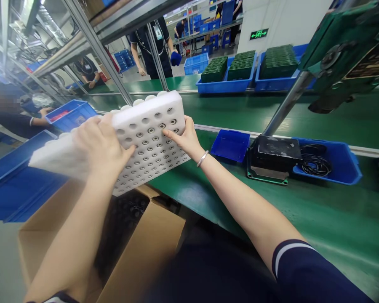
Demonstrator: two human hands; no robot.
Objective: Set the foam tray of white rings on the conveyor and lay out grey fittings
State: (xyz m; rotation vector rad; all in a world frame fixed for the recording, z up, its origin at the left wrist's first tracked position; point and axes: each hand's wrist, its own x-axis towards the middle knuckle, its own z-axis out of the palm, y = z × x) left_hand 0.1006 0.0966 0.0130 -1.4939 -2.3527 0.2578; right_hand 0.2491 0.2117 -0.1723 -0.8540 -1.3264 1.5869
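Observation:
A white foam tray (164,147) with rows of round holes is held up, tilted, over an open cardboard box (158,227). Many holes show metal-ringed round ends, and white rounded tops stick out along the far side. My right hand (187,136) grips its right edge, thumb on the holed face and fingers mostly hidden behind. My left hand (102,145), smeared by motion, holds it farther left with the thumb against the same face. White foam also reaches left beyond this hand, too blurred to tell whether it is a second piece. Dark contents sit inside the box.
A green workbench (189,191) carries a small blue tray (230,145), a black-topped machine base (273,155) and a blue bin (344,164) with coiled cable. Behind runs a green conveyor (240,109) with blue trays of green boards (278,61). Blue crates (25,185) stand left; co-workers are beyond.

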